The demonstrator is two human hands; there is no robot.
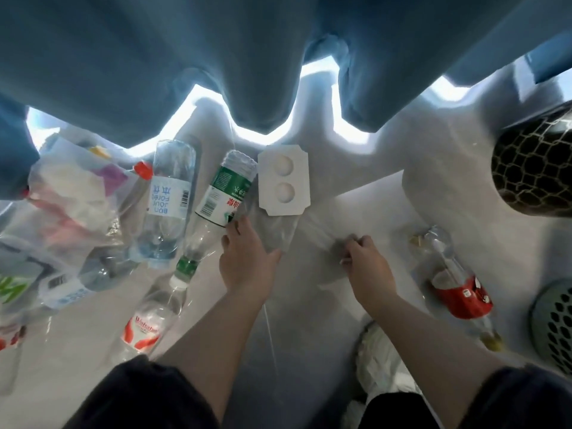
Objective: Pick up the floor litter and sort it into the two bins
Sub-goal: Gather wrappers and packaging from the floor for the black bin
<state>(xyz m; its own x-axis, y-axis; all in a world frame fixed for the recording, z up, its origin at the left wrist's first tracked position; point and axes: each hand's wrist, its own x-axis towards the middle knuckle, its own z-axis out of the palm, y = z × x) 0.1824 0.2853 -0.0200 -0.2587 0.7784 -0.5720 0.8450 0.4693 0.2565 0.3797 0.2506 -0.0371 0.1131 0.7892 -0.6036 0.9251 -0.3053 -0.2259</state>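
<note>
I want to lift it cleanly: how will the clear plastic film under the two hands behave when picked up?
The clear plastic film looks thin and wrinkled, so probably floppy and very light. It bunches at the right hand, so it likely crumples easily. The left hand lies flat on it; it may slide on the smooth floor.

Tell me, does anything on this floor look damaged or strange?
Yes. The green-label bottle lies crushed, its neck flattened. The red-label bottle on the right lies on its side and looks dented too. Both hands, left hand and right hand, touch a clear plastic sheet.
</note>
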